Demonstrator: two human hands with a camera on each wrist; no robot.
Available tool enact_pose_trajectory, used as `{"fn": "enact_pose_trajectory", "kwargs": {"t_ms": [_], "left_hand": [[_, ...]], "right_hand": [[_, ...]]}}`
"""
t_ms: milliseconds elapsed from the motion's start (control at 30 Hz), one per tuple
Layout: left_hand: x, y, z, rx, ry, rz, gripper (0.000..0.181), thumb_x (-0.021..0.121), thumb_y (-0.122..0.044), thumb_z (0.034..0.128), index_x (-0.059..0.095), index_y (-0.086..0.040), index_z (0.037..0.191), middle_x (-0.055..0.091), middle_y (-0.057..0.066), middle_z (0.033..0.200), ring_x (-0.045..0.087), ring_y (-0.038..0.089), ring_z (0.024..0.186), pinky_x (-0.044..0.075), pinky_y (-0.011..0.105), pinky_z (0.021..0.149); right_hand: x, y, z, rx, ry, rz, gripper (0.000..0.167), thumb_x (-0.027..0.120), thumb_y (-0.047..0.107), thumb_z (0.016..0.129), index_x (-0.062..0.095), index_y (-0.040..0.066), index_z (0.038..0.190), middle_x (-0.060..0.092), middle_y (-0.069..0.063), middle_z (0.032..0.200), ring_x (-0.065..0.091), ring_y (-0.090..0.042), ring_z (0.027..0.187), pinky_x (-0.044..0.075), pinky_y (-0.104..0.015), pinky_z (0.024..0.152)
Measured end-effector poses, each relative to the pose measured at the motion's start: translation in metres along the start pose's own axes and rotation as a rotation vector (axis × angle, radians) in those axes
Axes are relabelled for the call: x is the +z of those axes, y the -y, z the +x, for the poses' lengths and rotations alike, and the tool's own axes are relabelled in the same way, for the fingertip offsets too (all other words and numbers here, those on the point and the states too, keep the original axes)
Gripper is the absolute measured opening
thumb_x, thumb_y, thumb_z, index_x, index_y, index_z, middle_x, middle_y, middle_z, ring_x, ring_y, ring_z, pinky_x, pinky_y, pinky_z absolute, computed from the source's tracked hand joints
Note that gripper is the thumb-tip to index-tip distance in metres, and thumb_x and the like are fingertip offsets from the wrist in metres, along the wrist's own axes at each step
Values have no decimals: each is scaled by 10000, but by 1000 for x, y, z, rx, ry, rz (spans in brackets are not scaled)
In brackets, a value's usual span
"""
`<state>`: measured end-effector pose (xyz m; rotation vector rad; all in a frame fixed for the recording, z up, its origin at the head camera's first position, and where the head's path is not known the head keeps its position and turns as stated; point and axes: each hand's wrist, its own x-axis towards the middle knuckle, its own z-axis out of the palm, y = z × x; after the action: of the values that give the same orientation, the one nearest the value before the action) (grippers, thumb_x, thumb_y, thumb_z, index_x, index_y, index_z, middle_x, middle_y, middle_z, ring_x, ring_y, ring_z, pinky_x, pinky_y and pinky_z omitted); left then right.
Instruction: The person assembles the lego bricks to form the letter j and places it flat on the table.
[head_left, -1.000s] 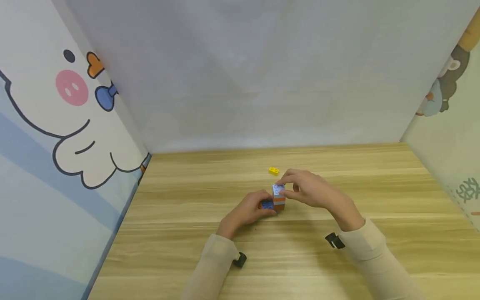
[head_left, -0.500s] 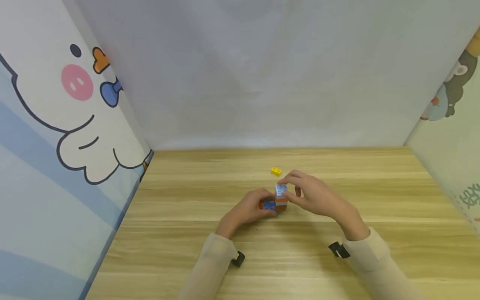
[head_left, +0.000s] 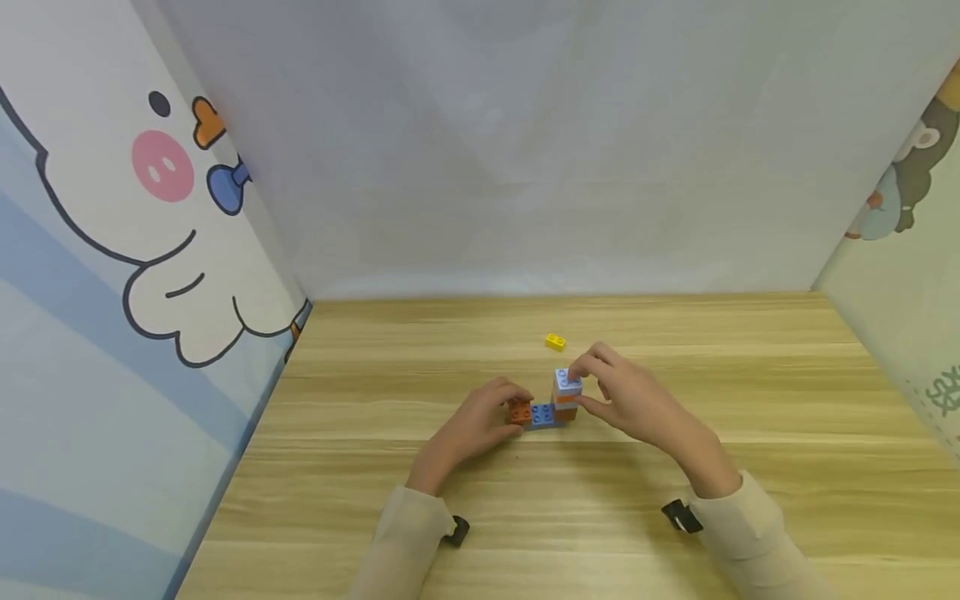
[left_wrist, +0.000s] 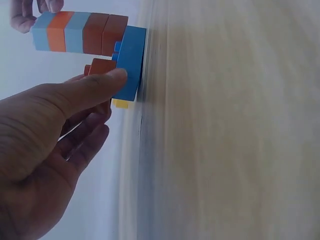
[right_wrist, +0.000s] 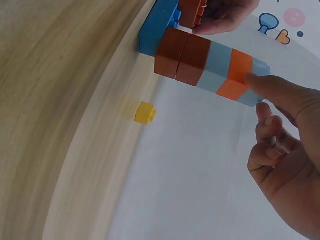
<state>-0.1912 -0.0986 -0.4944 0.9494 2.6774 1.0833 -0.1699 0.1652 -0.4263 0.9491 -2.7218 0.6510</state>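
A long blue toy brick point(head_left: 542, 414) lies on the wooden table as a base. On its right end stands a tower of bricks point(left_wrist: 80, 33): two reddish-brown, one light blue, one orange, and a light blue brick point(head_left: 567, 381) on top. A reddish-brown brick point(head_left: 520, 412) sits on the base's left end, with studs showing between it and the tower. My left hand point(head_left: 475, 423) holds this brick, thumb on the near side and fingers behind. My right hand point(head_left: 626, 392) pinches the tower's top; its thumb point(right_wrist: 275, 90) lies against the orange and upper light blue bricks.
A small yellow brick point(head_left: 555, 342) lies on the table point(head_left: 420, 350) behind the tower. A pale grey wall point(head_left: 555, 167) rises at the table's back edge, with cartoon-printed side panels point(head_left: 97, 333) left and right.
My left hand has shifted left along the base, uncovering the brown brick and the blue studs. The right hand stays at the tower's top. The view has shifted slightly.
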Motion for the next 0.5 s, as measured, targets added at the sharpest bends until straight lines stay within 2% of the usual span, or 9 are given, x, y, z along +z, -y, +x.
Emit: {"fn": "enact_pose_trajectory", "kwargs": {"t_ms": [133, 333, 500], "left_hand": [[-1, 1, -3, 3, -10, -30, 401, 766, -96, 910, 650, -77, 1294, 681, 61, 1270, 650, 211, 1186, 533, 388, 1045], [-1, 2, -2, 0, -11, -41, 339, 726, -131, 950, 645, -118, 1279, 706, 13, 1247, 653, 163, 1183, 520, 377, 1064], [-1, 2, -2, 7, -20, -57, 330, 707, -139, 964, 653, -113, 1288, 706, 17, 1278, 654, 171, 1204, 522, 374, 1064]], "right_hand": [[3, -3, 0, 5, 3, -2, 318, 785, 129, 901, 619, 152, 1171, 608, -6, 1080, 571, -135, 758, 492, -212, 651], [2, -10, 5, 43, 17, 5, 337, 751, 148, 935, 597, 134, 1234, 633, -29, 1077, 470, -63, 679, 448, -210, 615], [-2, -18, 15, 80, 53, -13, 345, 725, 156, 956, 595, 121, 1273, 654, -48, 1106, 469, -71, 675, 443, -222, 625]]}}
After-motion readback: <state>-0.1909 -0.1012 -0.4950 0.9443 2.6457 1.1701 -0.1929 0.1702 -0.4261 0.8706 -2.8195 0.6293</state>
